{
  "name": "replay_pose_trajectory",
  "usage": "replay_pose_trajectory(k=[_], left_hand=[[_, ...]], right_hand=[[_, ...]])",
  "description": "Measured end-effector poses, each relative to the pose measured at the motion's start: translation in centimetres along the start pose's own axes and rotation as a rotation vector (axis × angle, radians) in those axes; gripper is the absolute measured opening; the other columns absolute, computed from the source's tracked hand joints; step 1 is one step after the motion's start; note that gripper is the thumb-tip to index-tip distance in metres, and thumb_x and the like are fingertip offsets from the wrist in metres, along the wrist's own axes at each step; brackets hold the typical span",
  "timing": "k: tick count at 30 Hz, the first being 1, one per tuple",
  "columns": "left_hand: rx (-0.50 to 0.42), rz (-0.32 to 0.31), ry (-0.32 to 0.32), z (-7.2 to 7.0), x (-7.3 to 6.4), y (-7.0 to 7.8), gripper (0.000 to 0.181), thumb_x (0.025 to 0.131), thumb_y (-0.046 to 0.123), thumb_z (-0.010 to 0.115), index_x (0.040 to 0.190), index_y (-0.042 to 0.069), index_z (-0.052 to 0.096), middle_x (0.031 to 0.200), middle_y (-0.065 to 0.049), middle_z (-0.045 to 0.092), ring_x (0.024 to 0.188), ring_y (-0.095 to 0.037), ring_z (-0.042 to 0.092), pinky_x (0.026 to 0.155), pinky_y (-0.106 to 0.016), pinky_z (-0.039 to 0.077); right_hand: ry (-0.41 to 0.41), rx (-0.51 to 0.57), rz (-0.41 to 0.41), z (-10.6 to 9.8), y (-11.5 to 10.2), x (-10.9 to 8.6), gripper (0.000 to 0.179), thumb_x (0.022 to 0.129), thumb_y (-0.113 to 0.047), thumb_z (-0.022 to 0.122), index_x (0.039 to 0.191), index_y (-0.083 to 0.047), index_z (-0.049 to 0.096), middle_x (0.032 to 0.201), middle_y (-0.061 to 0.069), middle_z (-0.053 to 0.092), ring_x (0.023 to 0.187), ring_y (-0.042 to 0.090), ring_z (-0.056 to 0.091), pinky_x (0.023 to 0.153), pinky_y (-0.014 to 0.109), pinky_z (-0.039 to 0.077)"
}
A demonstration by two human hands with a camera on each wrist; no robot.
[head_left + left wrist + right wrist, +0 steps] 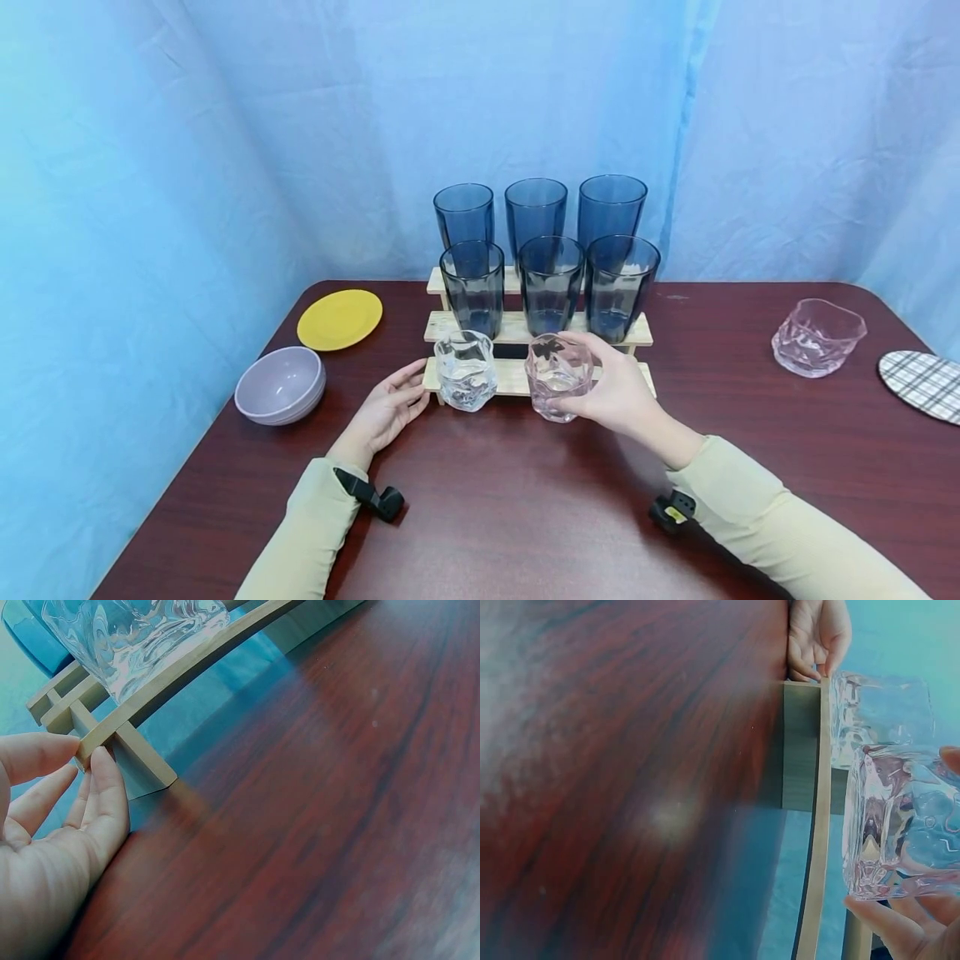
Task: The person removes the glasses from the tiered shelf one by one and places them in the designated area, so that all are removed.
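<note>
Tumbler glass, short and faintly pink (pixel 558 385), is held upright in the head view by the right hand (pixel 626 396), its fingers curved round the wall, at the front step (pixel 512 379) of a stepped wooden rack (pixel 512 327) near the back edge of the tabletop (pixel 480 517). Its mouth is pointed up and its axis is vertical; no marked long axis is offered, width and height being nearly matched. To its left, a clear tumbler (pixel 467 375) is stood on the same step, with six blue glasses (pixel 550 283) on the tiers behind. A lilac bowl (pixel 281 385) is set by the left edge, a yellow plate (pixel 341 321) near the back left corner. In the left wrist view, the step's end is pinched between the thumb and fingers of the left hand (pixel 64 847). In the right wrist view, one fingertip is placed by the pink tumbler's base; whether that base is touching the step cannot be told. From its thick, rippled glass it may be judged stiff, fairly heavy, breakable and somewhat slippery, best taken at mid-wall between opposed thumb and fingers.
</note>
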State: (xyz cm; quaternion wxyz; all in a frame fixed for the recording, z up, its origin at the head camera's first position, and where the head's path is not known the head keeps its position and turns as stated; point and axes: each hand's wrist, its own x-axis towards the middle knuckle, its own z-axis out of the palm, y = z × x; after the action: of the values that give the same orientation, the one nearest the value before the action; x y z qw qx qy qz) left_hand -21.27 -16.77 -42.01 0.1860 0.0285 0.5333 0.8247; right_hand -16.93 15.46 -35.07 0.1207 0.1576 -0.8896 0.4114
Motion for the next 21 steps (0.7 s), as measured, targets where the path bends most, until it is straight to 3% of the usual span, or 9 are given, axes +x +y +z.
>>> replay_pose_trajectory(k=[8,13,21], left_hand=[[0.007,-0.001,-0.003,-0.1,0.1,-0.1,0.057,0.097,-0.009,0.034,0.15,0.0,0.014,0.107,0.002,0.055,0.09,-0.005,0.058,0.078,-0.016,0.049],[0.01,0.003,-0.002,0.0,0.0,-0.1,0.057,0.097,-0.009,0.034,0.15,-0.001,0.014,0.105,0.002,0.056,0.088,-0.005,0.059,0.078,-0.016,0.049],[0.008,0.003,-0.011,0.0,0.0,0.0,0.058,0.097,-0.009,0.035,0.15,-0.001,0.013,0.105,0.003,0.056,0.089,-0.005,0.059,0.078,-0.016,0.049]], right_hand=[[0.006,-0.003,0.0,-1.1,0.4,-0.4,0.079,0.058,-0.021,0.09,0.129,-0.017,0.054,0.113,0.01,0.067,0.098,0.026,0.063,0.079,0.043,0.051],[0.021,-0.013,-0.008,-2.0,0.7,-0.9,0.081,0.058,-0.018,0.09,0.13,-0.021,0.054,0.113,0.008,0.067,0.094,0.023,0.063,0.073,0.037,0.052],[0.064,-0.066,-0.018,-3.4,1.8,-2.1,0.082,0.055,-0.013,0.09,0.13,-0.015,0.055,0.104,0.008,0.071,0.09,0.022,0.064,0.066,0.027,0.05]])
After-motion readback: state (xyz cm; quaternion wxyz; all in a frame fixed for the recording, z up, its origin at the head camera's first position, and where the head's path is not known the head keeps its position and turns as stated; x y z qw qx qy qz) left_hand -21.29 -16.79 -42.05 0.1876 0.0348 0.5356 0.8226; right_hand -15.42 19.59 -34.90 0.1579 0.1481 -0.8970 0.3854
